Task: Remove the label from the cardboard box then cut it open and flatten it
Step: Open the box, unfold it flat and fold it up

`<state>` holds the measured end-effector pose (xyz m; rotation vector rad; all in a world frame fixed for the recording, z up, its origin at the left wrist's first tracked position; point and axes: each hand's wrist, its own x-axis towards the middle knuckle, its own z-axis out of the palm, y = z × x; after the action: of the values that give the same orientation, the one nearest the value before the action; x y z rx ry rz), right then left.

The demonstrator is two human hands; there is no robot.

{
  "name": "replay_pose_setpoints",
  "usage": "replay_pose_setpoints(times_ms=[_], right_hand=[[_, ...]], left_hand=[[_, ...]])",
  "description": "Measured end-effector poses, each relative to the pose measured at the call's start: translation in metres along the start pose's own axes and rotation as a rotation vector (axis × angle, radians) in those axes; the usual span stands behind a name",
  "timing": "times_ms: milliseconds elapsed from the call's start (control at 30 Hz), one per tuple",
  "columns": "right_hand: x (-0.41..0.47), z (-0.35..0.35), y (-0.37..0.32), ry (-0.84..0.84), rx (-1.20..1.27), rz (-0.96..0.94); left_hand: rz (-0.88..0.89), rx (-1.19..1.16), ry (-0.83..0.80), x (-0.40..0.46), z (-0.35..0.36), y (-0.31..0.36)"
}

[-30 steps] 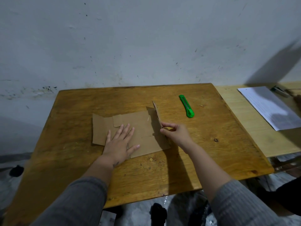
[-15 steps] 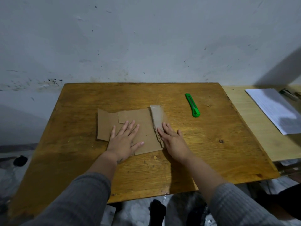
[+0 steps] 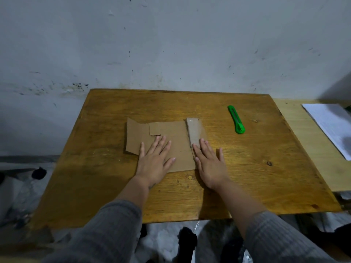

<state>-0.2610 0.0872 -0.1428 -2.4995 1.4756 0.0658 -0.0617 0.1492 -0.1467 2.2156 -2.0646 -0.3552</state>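
Both hands flat on the cardboard: end flap now pressed down.

We see our left hand (image 3: 154, 162) spread open on the main panel of the cardboard box (image 3: 171, 137), and our right hand (image 3: 209, 164) laid open, fingers straight, on the lower part of the end flap (image 3: 195, 130); neither hand grips anything. One second ago our right hand pinched this flap upright; it now lies level with the panel on the worktop (image 3: 247, 177), between and just ahead of the hands. We judge flattening nearly complete, and cutting finished, as the green knife (image 3: 236, 119) lies well beyond the right hand, untouched. Hidden: the cardboard under both palms and the flap crease beneath the right fingers. We cannot tell whether the glossy strip on the flap is tape or label residue. White paper (image 3: 330, 126) to the far right is cut off.
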Motion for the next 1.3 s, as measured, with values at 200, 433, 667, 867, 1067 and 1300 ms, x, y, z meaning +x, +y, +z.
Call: replay_pose_setpoints(times_ms=[200,433,667,867,1067,1300], right_hand=[[-0.004,-0.004,-0.007,-0.005,0.023,0.04],[-0.005,-0.006,-0.009,-0.016,0.035,0.059],[-0.004,0.0,-0.006,0.003,0.033,0.058],[-0.001,-0.001,-0.006,0.005,0.042,0.059],[-0.002,-0.004,-0.009,0.013,0.046,0.074],[-0.003,-0.002,0.001,0.084,0.054,0.025]], left_hand=[[-0.119,-0.006,0.319,-0.045,0.005,-0.007],[-0.439,-0.228,0.338,-0.054,0.003,-0.011],[-0.421,-0.397,0.309,-0.041,0.002,-0.012],[-0.298,-0.785,0.435,-0.036,-0.017,0.007],[-0.211,-0.617,0.377,-0.02,-0.031,0.039],[-0.031,-0.027,0.21,0.005,-0.015,0.059]])
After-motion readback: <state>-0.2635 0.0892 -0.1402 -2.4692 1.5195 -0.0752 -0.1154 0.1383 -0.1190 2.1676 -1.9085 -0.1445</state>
